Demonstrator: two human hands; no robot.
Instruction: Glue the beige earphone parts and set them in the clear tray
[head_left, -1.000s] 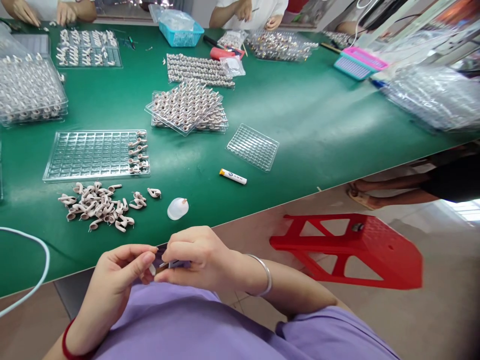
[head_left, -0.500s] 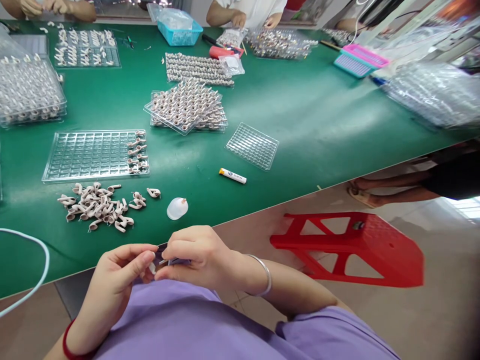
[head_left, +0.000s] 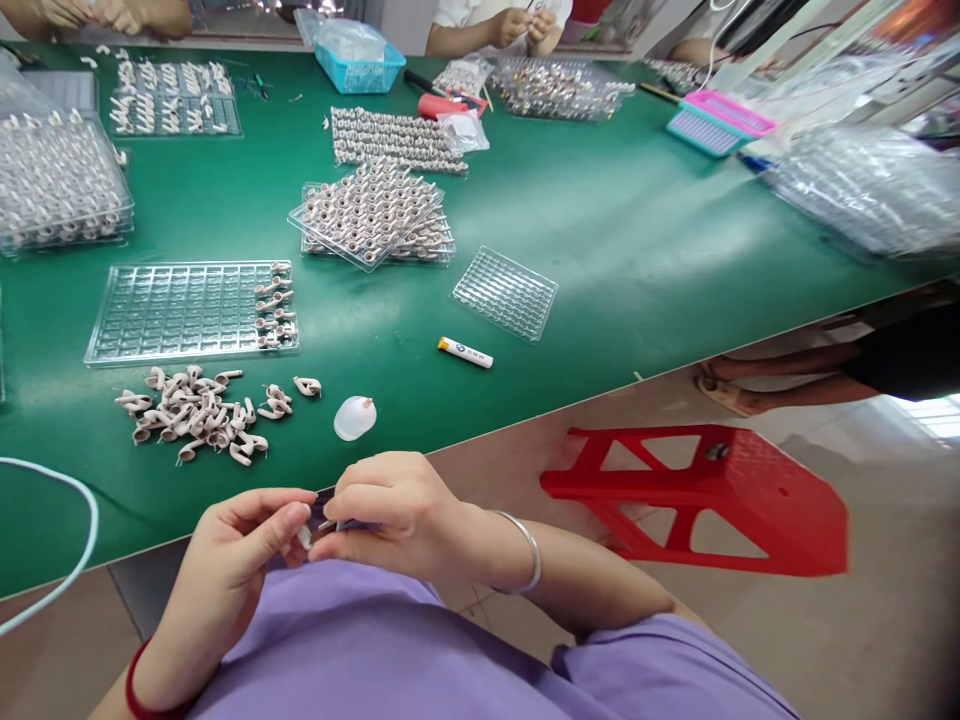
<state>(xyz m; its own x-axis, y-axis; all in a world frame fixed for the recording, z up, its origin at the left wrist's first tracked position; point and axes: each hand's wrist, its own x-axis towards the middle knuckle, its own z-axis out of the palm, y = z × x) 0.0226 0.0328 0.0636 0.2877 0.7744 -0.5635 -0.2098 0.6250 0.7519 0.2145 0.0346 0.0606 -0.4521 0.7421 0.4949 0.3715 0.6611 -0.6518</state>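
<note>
Low at the table's near edge, my left hand [head_left: 259,540] pinches a small whitish plastic piece [head_left: 304,536] between thumb and fingertips. Close against it, my right hand [head_left: 397,515] is closed around a slim metal tool [head_left: 328,524], whose body is mostly hidden by the fingers. Beyond my hands lies a loose pile of beige hooked plastic parts [head_left: 199,410], some with fine wires sticking out. A clear compartment tray [head_left: 176,310] behind the pile holds similar parts along its right side. A white rounded squeeze bottle [head_left: 354,418] lies just past my right hand.
A white tube with an orange end [head_left: 466,352] and a small clear tray [head_left: 506,292] lie right of centre. Filled trays [head_left: 371,215] are stacked behind. A blue basket [head_left: 360,68] stands farther back. A red stool [head_left: 780,500] is on the floor; co-workers sit across.
My hands stay almost in place, with only a slight shift of the metal tool at the whitish piece. Across the table, a co-worker's hands have risen and come together.
</note>
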